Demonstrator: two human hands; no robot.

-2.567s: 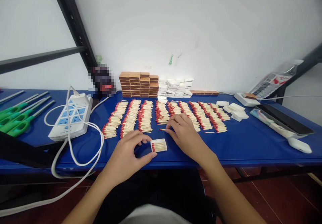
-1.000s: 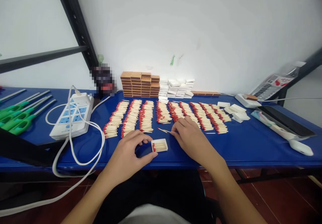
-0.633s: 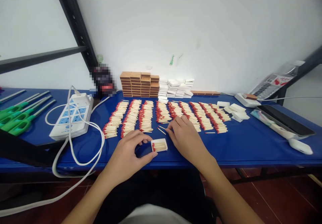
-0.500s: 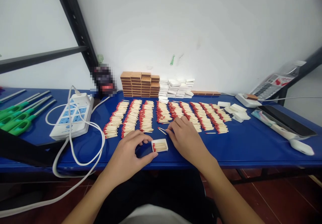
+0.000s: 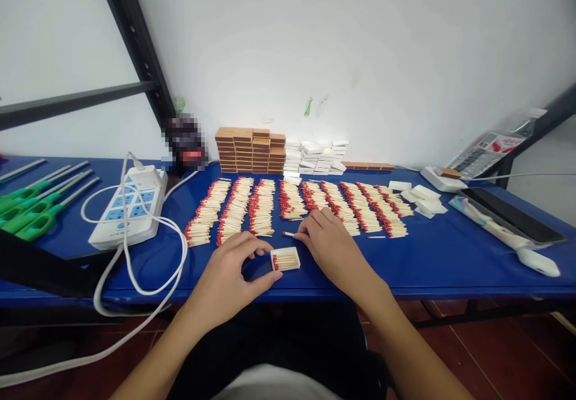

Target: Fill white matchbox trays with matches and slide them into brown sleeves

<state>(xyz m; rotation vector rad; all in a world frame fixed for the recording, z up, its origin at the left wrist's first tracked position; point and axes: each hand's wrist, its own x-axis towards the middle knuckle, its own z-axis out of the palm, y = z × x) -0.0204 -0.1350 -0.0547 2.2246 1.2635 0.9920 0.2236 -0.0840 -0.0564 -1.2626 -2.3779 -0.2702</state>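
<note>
My left hand point(image 5: 240, 267) grips a small white matchbox tray point(image 5: 285, 268) by its left end, thumb at the near corner and index finger at the far corner. Inside the tray lie several matches point(image 5: 288, 261), red heads to the left. Just behind and right of it, my right hand point(image 5: 330, 241) pinches a single match point(image 5: 289, 234) by its tail, its red head pointing left. Beyond both hands, loose matches are laid in long slanted piles, one of them a pile point(image 5: 291, 201) behind the right fingertips.
Brown matchboxes point(image 5: 249, 151) are stacked against the wall, beside white trays point(image 5: 317, 157). More white trays point(image 5: 423, 199) lie at right, near a black phone point(image 5: 513, 214) and a plastic bottle point(image 5: 499, 145). On the left are a power strip point(image 5: 130, 208) with looping cable and green-handled tools point(image 5: 33, 211).
The match at my right fingertips has turned from slanting to nearly level, its head dropping slightly nearer. My left hand and the matchbox tray have stayed in place.
</note>
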